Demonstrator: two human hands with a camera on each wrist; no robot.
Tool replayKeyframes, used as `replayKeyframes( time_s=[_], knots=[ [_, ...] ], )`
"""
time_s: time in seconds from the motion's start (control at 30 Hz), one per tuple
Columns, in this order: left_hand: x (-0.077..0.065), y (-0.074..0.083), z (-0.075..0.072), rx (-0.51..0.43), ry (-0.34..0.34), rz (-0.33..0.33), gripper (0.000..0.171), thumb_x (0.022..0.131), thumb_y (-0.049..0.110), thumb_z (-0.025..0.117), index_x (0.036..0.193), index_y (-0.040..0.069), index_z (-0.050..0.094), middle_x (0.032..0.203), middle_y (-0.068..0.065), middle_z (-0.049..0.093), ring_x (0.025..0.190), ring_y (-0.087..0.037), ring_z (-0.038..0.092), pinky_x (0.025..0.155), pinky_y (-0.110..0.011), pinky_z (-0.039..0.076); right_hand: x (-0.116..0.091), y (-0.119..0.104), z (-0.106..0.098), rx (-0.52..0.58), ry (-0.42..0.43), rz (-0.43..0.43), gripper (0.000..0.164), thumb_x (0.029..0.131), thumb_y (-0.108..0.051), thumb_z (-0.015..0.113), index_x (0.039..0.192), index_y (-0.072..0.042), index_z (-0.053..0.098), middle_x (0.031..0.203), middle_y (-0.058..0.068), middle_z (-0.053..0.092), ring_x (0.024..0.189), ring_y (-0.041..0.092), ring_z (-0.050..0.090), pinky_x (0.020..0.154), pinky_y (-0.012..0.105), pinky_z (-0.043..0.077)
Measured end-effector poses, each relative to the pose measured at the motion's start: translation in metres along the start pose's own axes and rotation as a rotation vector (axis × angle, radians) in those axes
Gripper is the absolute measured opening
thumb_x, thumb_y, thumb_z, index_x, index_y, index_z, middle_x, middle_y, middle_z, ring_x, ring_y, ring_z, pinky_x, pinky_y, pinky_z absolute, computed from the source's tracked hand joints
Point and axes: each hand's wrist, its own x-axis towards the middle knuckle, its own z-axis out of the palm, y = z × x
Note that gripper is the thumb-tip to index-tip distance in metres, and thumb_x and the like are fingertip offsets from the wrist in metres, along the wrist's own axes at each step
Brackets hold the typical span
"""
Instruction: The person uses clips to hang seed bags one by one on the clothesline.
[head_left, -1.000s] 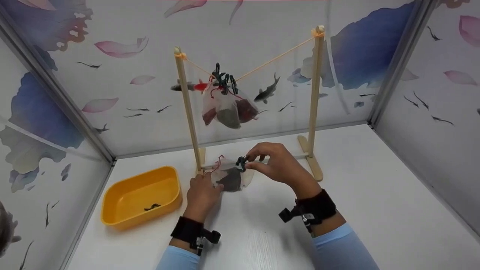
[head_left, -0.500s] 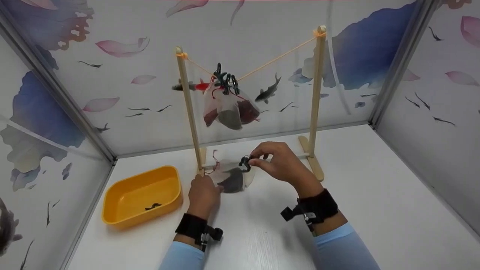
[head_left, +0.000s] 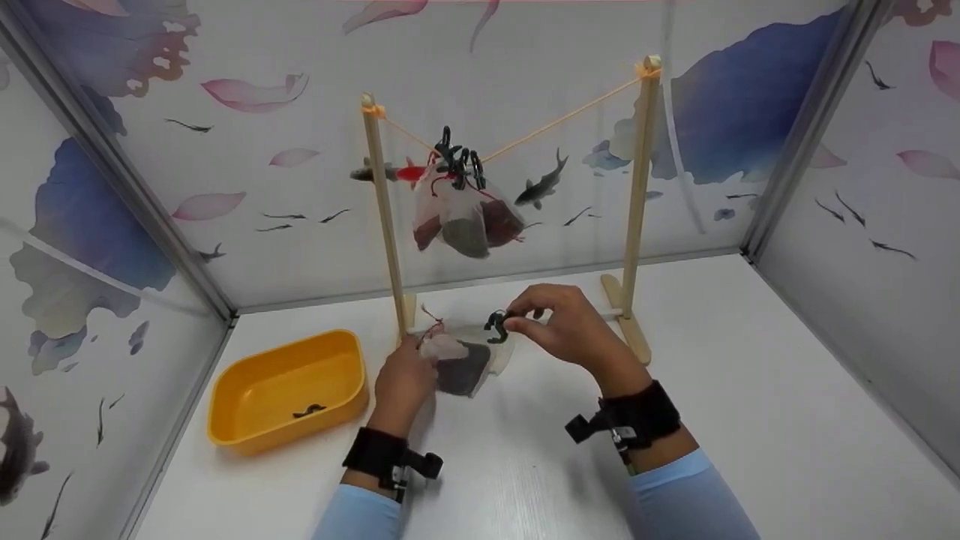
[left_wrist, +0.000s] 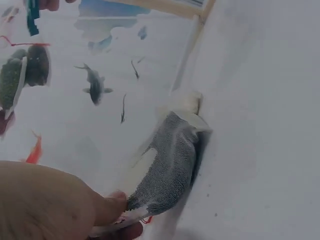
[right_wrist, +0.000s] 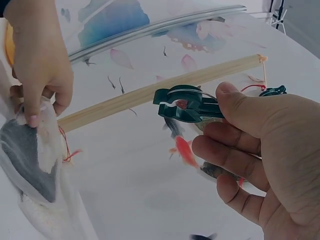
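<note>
My left hand [head_left: 405, 379] pinches a translucent drawstring pouch [head_left: 463, 367] by its top, between thumb and fingers. Dark grey contents fill its lower part, as the pouch [left_wrist: 167, 160] shows in the left wrist view. Its red cord [right_wrist: 67, 147] dangles beside the fingers in the right wrist view. A paler pouch [right_wrist: 50, 217] lies behind and under it on the table. To the right, my right hand [head_left: 566, 326] holds a dark green clip [right_wrist: 186, 102] by its handles, thumb against fingers, apart from the pouch.
Behind the hands stands a wooden rack with two posts [head_left: 640, 195] and a sagging orange cord [head_left: 570, 116]. Several filled pouches [head_left: 465, 232] hang bunched from it by dark clips [head_left: 469, 169]. A yellow bin [head_left: 225, 431] with a dark clip [head_left: 309, 411] inside sits left.
My left hand has shifted from the pouch's side to its top and tilted it up from the table. The right hand, still holding the clip, has moved slightly right.
</note>
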Motion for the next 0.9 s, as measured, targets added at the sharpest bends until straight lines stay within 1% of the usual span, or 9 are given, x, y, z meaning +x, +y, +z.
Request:
replayKeyframes(
  time_s=[0.1, 0.17, 0.3, 0.4, 0.53, 0.6, 0.7, 0.8, 0.9],
  knots=[
    [-0.002, 0.005, -0.010, -0.168, 0.054, 0.007, 0.040, 0.115, 0.020, 0.066, 0.152, 0.006, 0.066, 0.144, -0.021, 0.075, 0.133, -0.039, 0.072, 0.113, -0.060, 0.059, 0.002, -0.002, 0.000, 0.002, 0.004, -0.005, 0.011, 0.102, -0.018, 0.087, 0.111, -0.012, 0.085, 0.106, 0.004, 0.085, 0.096, 0.020, 0.079, 0.085, 0.041, 0.065],
    [-0.003, 0.010, -0.017, -0.235, 0.107, 0.022, 0.042, 0.115, 0.020, 0.068, 0.154, 0.007, 0.065, 0.145, -0.021, 0.075, 0.131, -0.037, 0.072, 0.114, -0.058, 0.059, 0.003, -0.003, 0.000, 0.005, 0.003, -0.005, 0.011, 0.102, -0.017, 0.087, 0.110, -0.011, 0.085, 0.106, 0.005, 0.085, 0.096, 0.021, 0.079, 0.085, 0.042, 0.065],
    [-0.011, 0.021, -0.031, -0.321, 0.203, 0.023, 0.047, 0.113, 0.020, 0.072, 0.158, 0.009, 0.062, 0.134, -0.019, 0.077, 0.113, -0.032, 0.070, 0.102, -0.051, 0.063, 0.005, -0.004, 0.001, 0.004, -0.001, 0.004, 0.010, 0.102, -0.016, 0.087, 0.110, -0.012, 0.086, 0.105, 0.004, 0.085, 0.096, 0.020, 0.079, 0.086, 0.040, 0.066],
    [-0.019, 0.027, -0.042, -0.367, 0.278, 0.036, 0.039, 0.112, 0.022, 0.075, 0.149, 0.009, 0.068, 0.121, -0.015, 0.080, 0.101, -0.028, 0.068, 0.093, -0.043, 0.065, 0.007, -0.005, 0.001, 0.000, -0.010, 0.003, 0.009, 0.103, -0.018, 0.087, 0.110, -0.013, 0.086, 0.105, 0.002, 0.085, 0.096, 0.019, 0.079, 0.087, 0.039, 0.065],
    [-0.029, 0.034, -0.058, -0.434, 0.378, 0.101, 0.023, 0.112, 0.024, 0.076, 0.127, 0.007, 0.077, 0.108, -0.011, 0.081, 0.091, -0.024, 0.074, 0.084, -0.032, 0.066, 0.008, -0.003, 0.002, -0.003, -0.014, -0.020, 0.010, 0.104, -0.019, 0.086, 0.111, -0.012, 0.086, 0.106, 0.003, 0.085, 0.097, 0.020, 0.079, 0.087, 0.039, 0.066],
    [-0.033, 0.039, -0.066, -0.475, 0.394, 0.140, 0.022, 0.112, 0.024, 0.076, 0.124, 0.005, 0.077, 0.106, -0.012, 0.078, 0.088, -0.024, 0.077, 0.080, -0.027, 0.066, 0.008, -0.002, 0.001, 0.002, -0.004, -0.032, 0.011, 0.104, -0.019, 0.085, 0.111, -0.011, 0.086, 0.105, 0.005, 0.085, 0.097, 0.022, 0.080, 0.086, 0.041, 0.066],
    [-0.036, 0.050, -0.078, -0.523, 0.368, 0.178, 0.028, 0.113, 0.025, 0.074, 0.129, 0.002, 0.076, 0.111, -0.013, 0.075, 0.093, -0.023, 0.079, 0.082, -0.022, 0.067, 0.008, 0.001, -0.001, 0.018, 0.025, -0.030, 0.010, 0.103, -0.018, 0.086, 0.110, -0.010, 0.086, 0.105, 0.006, 0.085, 0.097, 0.023, 0.080, 0.085, 0.045, 0.067],
    [-0.038, 0.063, -0.092, -0.561, 0.318, 0.204, 0.035, 0.115, 0.022, 0.071, 0.142, 0.000, 0.073, 0.120, -0.017, 0.076, 0.102, -0.024, 0.080, 0.088, -0.024, 0.068, 0.009, 0.002, -0.005, 0.029, 0.056, -0.005, 0.006, 0.102, -0.016, 0.087, 0.107, -0.012, 0.087, 0.104, 0.004, 0.085, 0.096, 0.023, 0.080, 0.085, 0.045, 0.067],
    [-0.035, 0.076, -0.106, -0.566, 0.327, 0.261, 0.031, 0.114, 0.017, 0.071, 0.140, -0.001, 0.075, 0.117, -0.018, 0.078, 0.101, -0.024, 0.080, 0.089, -0.026, 0.068, 0.016, -0.002, -0.012, 0.035, 0.083, -0.002, 0.005, 0.102, -0.015, 0.087, 0.106, -0.013, 0.087, 0.104, 0.003, 0.085, 0.097, 0.022, 0.079, 0.086, 0.041, 0.066]
  ],
)
